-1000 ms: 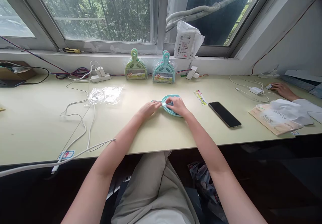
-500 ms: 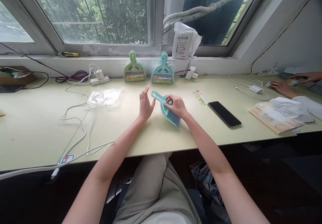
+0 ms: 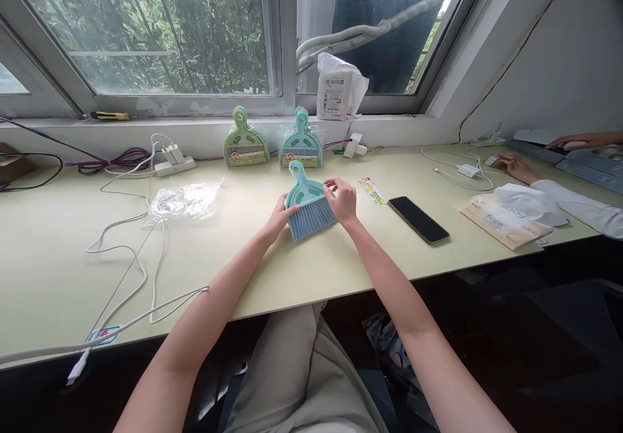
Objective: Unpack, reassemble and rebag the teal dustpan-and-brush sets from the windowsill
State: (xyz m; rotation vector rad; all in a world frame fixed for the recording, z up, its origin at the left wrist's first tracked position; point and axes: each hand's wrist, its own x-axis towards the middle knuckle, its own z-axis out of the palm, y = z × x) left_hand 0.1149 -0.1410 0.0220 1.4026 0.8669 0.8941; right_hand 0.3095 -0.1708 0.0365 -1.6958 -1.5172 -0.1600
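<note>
A small teal hand brush (image 3: 307,203) with grey-blue bristles is held upright above the pale desk (image 3: 321,271), handle pointing away from me. My left hand (image 3: 277,215) grips its left edge and my right hand (image 3: 343,200) grips its right edge. Behind it, two packaged mini dustpan sets lean against the wall under the sill: a green one (image 3: 244,141) and a teal one (image 3: 300,141). A strip of printed label (image 3: 370,189) lies just right of my right hand.
A black phone (image 3: 418,219) lies to the right. An empty clear plastic bag (image 3: 182,200) and white cables (image 3: 136,258) lie to the left. A white parcel (image 3: 335,89) sits on the sill. Another person's hand (image 3: 516,167) and sleeve rest at the far right, beside a tissue pack (image 3: 506,222).
The brush was lying flat under both hands, then my right hand lifted it alone with my left hand open. Now both hands hold it upright, bristles toward me.
</note>
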